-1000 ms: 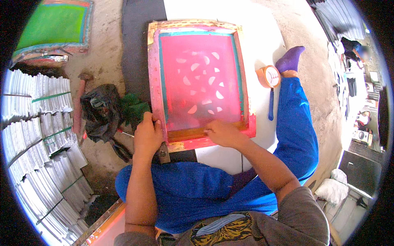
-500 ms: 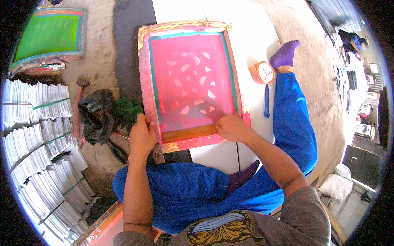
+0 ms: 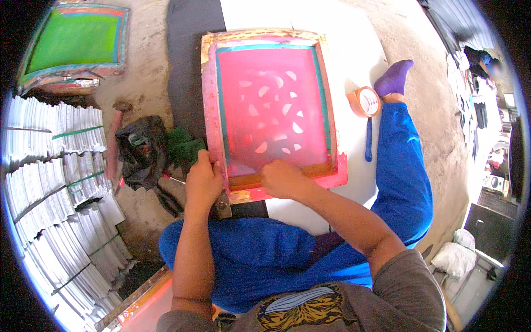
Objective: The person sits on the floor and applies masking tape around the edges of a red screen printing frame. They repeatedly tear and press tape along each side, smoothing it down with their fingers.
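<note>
A silk-screen frame [image 3: 213,110] lies flat before me, its wooden rim stained pink and yellow. Its pink mesh [image 3: 276,119] shows several pale half-round and wedge shapes inside a teal border. My left hand [image 3: 202,181] is closed around the frame's lower left side, just above a metal hinge [image 3: 223,206]. Over the lower inside edge of the mesh, next to a brown strip [image 3: 318,170], is my right hand [image 3: 285,180], fingers curled in. Whatever it may hold is hidden under the fist.
An orange tape roll [image 3: 355,103] and a blue-handled tool [image 3: 369,145] lie at right beside my foot. Left are a black plastic bag [image 3: 138,160], green cloth [image 3: 185,148], a hammer [image 3: 115,133], bundled paper stacks [image 3: 55,182] and a green screen [image 3: 74,41]. A person [image 3: 478,61] is far right.
My right hand has slid left along the lower inside edge of the screen. My left hand keeps its place on the frame. The whole view has shifted slightly.
</note>
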Demonstrator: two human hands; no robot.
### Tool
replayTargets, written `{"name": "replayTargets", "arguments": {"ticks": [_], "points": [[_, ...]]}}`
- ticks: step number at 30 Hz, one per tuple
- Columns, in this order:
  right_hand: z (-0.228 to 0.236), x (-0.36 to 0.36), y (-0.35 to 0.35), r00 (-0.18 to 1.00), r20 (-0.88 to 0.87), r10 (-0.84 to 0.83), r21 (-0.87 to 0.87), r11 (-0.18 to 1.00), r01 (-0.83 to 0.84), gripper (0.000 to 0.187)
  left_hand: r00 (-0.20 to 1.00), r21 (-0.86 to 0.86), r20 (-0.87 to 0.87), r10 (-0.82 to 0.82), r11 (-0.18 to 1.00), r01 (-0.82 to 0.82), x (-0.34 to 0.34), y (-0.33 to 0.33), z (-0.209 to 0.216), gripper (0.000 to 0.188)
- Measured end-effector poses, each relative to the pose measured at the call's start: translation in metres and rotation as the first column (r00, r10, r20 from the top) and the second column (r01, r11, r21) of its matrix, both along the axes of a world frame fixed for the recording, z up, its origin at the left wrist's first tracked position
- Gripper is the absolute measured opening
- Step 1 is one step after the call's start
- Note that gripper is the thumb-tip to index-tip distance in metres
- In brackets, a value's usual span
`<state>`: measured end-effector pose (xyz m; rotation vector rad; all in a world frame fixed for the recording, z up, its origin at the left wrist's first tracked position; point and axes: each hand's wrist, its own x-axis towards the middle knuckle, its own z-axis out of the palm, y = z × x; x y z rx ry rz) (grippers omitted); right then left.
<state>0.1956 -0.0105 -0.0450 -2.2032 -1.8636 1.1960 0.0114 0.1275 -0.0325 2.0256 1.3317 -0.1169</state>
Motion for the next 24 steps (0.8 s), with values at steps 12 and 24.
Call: {"name": "replayTargets", "arguments": {"ticks": [12, 24], "points": [[-0.001, -0.013, 0.029, 0.984, -0.159, -0.076, -0.118, 0.991, 0.058, 0.033, 1.0, -0.024, -0.002, 0.004, 1.0, -0.004, -0.001, 0.001, -0.005, 0.023], [0.005, 0.098, -0.058, 0.967, 0.247, 0.065, -0.197, 0.98, -0.016, 0.029, 1.0, 0.004, -0.02, -0.016, 1.0, 0.016, -0.002, 0.002, -0.01, 0.027]]}}
